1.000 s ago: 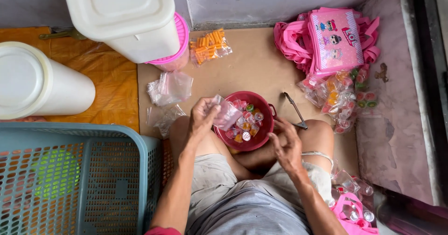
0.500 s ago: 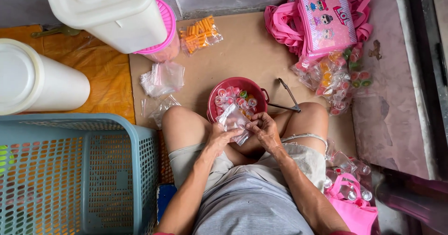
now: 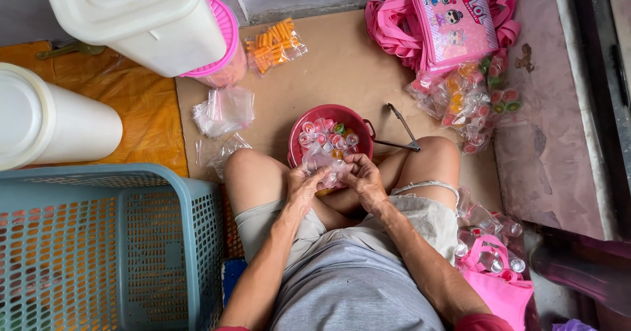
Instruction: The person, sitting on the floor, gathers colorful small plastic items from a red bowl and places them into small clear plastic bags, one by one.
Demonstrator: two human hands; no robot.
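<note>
both hands pinch one small clear plastic bag (image 3: 327,168) between them: the left hand (image 3: 303,188) closes its fingers on the bag's left side, the right hand (image 3: 363,178) on its right, just at the near rim of the red bowl (image 3: 302,122) of small coloured jelly cups (image 3: 328,136). the bag sits over the person's lap, between the bent knees.

half a second ago the hands already met at the bag in much the same spot; a second ago they were apart, the left lifted over the bowl and the right lower by the thigh.

room is tight: a blue mesh basket (image 3: 98,252) presses against the left thigh, metal tongs (image 3: 401,130) lie just right of the bowl, and a pink bag (image 3: 490,275) sits by the right hip. open brown floor lies beyond the bowl, up to the packet of orange snacks (image 3: 273,42).
</note>
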